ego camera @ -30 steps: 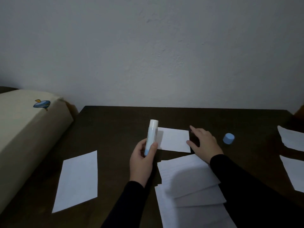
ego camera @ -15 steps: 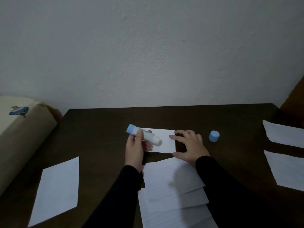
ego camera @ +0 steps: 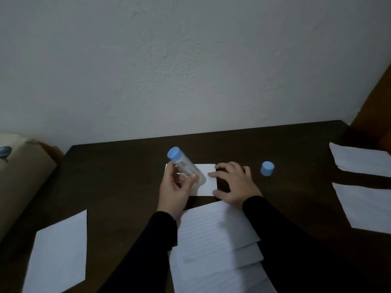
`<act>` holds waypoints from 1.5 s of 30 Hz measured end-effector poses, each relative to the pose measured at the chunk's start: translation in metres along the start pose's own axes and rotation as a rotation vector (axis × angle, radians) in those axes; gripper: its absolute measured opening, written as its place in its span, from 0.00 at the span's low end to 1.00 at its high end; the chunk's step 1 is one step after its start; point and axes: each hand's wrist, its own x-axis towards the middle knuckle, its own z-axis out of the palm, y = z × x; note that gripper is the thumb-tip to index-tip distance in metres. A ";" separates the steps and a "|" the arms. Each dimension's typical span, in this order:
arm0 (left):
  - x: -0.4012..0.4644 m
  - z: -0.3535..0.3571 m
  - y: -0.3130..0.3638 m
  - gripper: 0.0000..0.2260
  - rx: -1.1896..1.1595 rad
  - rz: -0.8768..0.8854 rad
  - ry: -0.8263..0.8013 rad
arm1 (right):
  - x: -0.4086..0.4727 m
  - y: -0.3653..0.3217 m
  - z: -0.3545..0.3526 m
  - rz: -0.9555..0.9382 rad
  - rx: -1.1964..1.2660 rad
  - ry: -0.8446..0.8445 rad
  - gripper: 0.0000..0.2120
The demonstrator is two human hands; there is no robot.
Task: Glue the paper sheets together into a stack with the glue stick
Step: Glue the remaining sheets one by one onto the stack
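My left hand (ego camera: pixel 174 190) grips an uncapped white glue stick (ego camera: pixel 183 164), tilted with its blue base up and its glue end down on a small white paper sheet (ego camera: pixel 206 182) in the middle of the dark table (ego camera: pixel 118 172). Fingers of my right hand (ego camera: pixel 233 185) lie spread on that sheet's right edge, pressing it flat. The blue cap (ego camera: pixel 267 168) stands alone to the right of that hand. Several overlapping sheets (ego camera: pixel 213 240) lie fanned out in front of me, partly under my sleeves.
One single sheet (ego camera: pixel 59 252) lies at the near left. Two more sheets (ego camera: pixel 361 159) (ego camera: pixel 366 206) lie at the right edge. A beige cushion-like object (ego camera: pixel 19 178) borders the table's left side. A white wall stands behind the table.
My left hand turned the glue stick from upright to tilted, glue end down onto the small sheet. My right hand slid left onto the sheet's edge. The camera view shifted to the right.
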 end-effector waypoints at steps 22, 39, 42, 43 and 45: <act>0.002 -0.008 -0.001 0.16 0.622 0.233 -0.148 | 0.002 0.000 -0.002 -0.009 0.004 -0.027 0.25; -0.002 -0.035 -0.012 0.21 0.699 0.172 0.159 | 0.003 -0.002 -0.005 0.030 0.010 -0.073 0.25; -0.001 -0.036 -0.013 0.21 0.645 0.162 0.237 | 0.003 -0.002 -0.005 0.024 0.007 -0.067 0.25; 0.000 -0.036 -0.012 0.21 0.606 0.150 0.277 | 0.003 -0.002 -0.005 0.023 0.008 -0.064 0.25; 0.002 -0.038 -0.011 0.21 0.512 0.131 0.347 | 0.002 -0.002 -0.005 0.021 0.016 -0.058 0.25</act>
